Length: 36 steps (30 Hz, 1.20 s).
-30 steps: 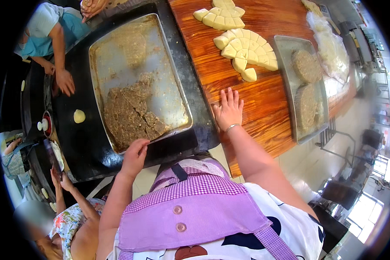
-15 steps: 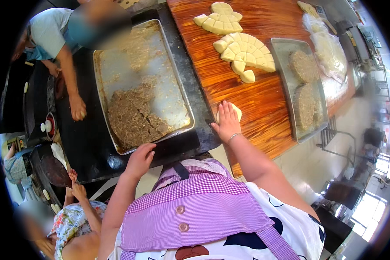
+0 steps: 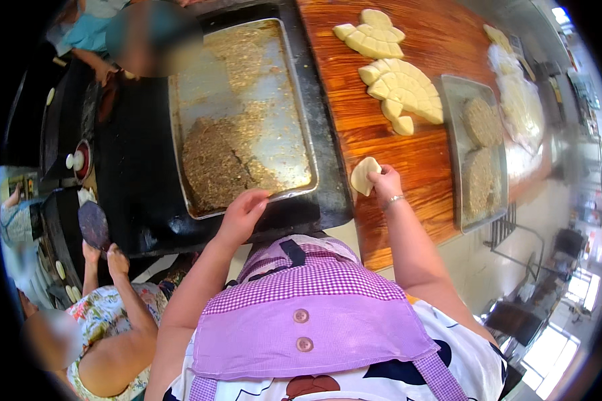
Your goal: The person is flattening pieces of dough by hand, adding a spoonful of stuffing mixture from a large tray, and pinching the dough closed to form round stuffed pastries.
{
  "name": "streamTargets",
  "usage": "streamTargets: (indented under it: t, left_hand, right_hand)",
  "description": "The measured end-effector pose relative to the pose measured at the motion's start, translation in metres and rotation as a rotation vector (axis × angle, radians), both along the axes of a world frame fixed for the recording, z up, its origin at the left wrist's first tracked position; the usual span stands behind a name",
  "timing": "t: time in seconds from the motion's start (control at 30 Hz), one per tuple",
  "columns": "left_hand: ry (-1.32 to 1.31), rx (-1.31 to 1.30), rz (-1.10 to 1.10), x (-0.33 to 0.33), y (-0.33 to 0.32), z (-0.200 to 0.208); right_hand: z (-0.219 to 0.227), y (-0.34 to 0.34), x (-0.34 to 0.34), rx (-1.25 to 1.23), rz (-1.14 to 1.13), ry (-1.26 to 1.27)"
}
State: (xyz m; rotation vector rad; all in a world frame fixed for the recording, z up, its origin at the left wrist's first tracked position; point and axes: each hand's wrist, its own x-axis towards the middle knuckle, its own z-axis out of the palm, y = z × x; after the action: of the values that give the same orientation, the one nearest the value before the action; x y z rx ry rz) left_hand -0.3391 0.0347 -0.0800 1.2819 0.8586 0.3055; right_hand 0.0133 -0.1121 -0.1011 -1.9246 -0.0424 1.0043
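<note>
My right hand (image 3: pixel 386 186) pinches the edge of a flattened dough round (image 3: pixel 364 176), raised at the left edge of the wooden table. My left hand (image 3: pixel 245 212) is at the near rim of a large metal tray (image 3: pixel 312 157), its fingers loosely bent and apart, with nothing visible in it. Dark brown, crumbly filling (image 3: pixel 214 164) lies in the tray's near part, split by a crack, with thinner remains spread farther back. Cut dough pieces (image 3: pixel 408 87) lie in a fan on the table, and a smaller cluster of dough pieces (image 3: pixel 371 35) sits behind them.
A second metal tray (image 3: pixel 456 167) with two mounds of filling (image 3: pixel 481 123) stands at the table's right side, beside a plastic-wrapped bundle (image 3: pixel 518 100). Across the black counter (image 3: pixel 134 154) a co-worker stands. Another person at lower left holds a dark paddle-shaped tool (image 3: pixel 94 224).
My right hand was pressed flat over the dough on the table; now it lifts the round by its edge. My left hand has shifted right along the tray rim. The view has shifted.
</note>
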Motion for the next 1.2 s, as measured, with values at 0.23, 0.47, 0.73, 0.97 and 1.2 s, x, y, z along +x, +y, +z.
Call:
streamTargets:
  t: [0.23,0.47,0.73,0.97,1.2]
  left_hand:
    - [-0.712,-1.254,0.22,0.03,-0.003,0.005]
    - [-0.864,-1.201,0.456,-0.038,0.011,0.016]
    - [-0.754,-1.021,0.701,-0.077,0.004,0.007]
    - [-0.765,-1.017,0.717,-0.082,0.0,0.003]
    - [-0.76,-1.029,0.75,-0.08,0.01,0.003]
  right_hand:
    - [0.093,0.058,-0.122,0.353,0.395,0.577]
    - [0.005,0.091,-0.115,0.118,0.912,-0.095]
    - [-0.039,0.114,-0.173,-0.042,1.023,-0.146]
    - [-0.046,0.134,-0.158,-0.002,0.934,-0.164]
    - [-0.053,0.179,-0.16,-0.024,0.998,-0.057]
